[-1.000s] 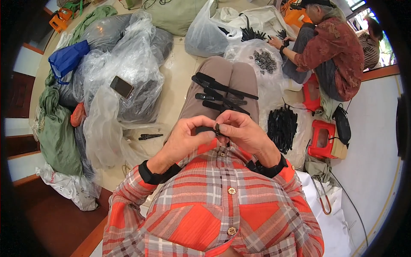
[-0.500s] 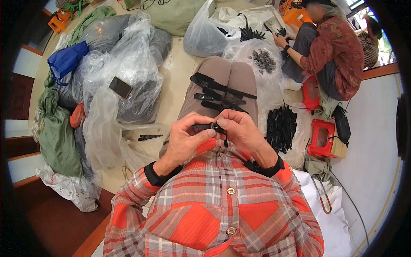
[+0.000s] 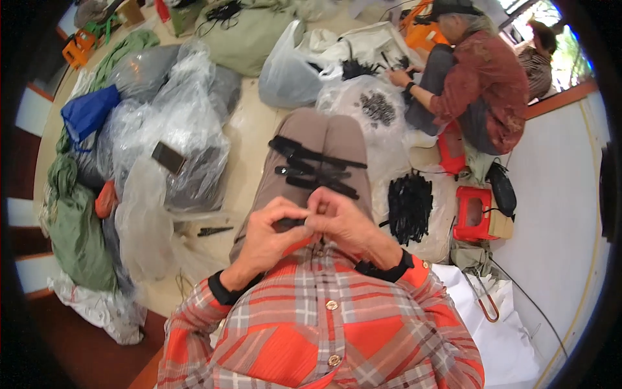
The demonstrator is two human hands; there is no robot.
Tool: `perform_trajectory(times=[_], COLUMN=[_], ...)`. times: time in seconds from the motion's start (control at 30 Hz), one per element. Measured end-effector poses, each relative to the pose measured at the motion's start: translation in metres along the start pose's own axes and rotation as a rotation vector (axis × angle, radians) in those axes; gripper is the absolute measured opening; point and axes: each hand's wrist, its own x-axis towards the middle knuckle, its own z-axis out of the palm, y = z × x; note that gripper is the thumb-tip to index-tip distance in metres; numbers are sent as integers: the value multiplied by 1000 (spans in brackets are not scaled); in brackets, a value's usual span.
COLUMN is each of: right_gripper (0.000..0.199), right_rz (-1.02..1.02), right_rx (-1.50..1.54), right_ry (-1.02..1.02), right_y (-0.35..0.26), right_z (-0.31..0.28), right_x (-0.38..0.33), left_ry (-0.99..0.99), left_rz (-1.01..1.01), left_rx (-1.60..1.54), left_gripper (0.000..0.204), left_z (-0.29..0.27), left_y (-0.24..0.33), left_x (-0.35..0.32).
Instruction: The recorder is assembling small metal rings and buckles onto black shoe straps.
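My left hand [image 3: 267, 236] and my right hand [image 3: 346, 227] meet in front of my shirt, fingers closed in a pinch. Between them is a short black strap [image 3: 289, 223], mostly covered by the fingers. The left hand grips it, and the right fingertips press at its end. Several black straps [image 3: 314, 162] lie crosswise over my thighs, just beyond the hands. To the right, a thick bundle of black straps [image 3: 410, 207] rests on plastic sheeting. Farther off, small dark metal pieces [image 3: 378, 108] are heaped on clear plastic.
Large plastic-wrapped bags [image 3: 188, 123] fill the left side, with a phone [image 3: 168, 157] on top. Two black strips [image 3: 214, 231] lie on the floor. At right are a red stool [image 3: 472, 212] and a crouching co-worker [image 3: 479, 84] handling black straps; another person sits behind.
The whole view has shifted slightly, so the scene sits lower and further left. My fingers have closed more tightly over the strap, hiding the metal part seen before.
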Motion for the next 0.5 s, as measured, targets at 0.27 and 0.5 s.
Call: perform_trajectory(times=[0.27,0.5], right_gripper=[22,24], right_rz=[189,211], right_rx=[-44,-181], right_ry=[-163,-153], right_y=[-19,-18], right_z=[-9,-2], right_x=[-11,-5], left_ry=[-100,-67], left_rz=[-106,-149], left_rx=[-121,-183], left_gripper=[22,23], left_z=[-8,-7], left_y=[12,9], left_x=[-4,-2])
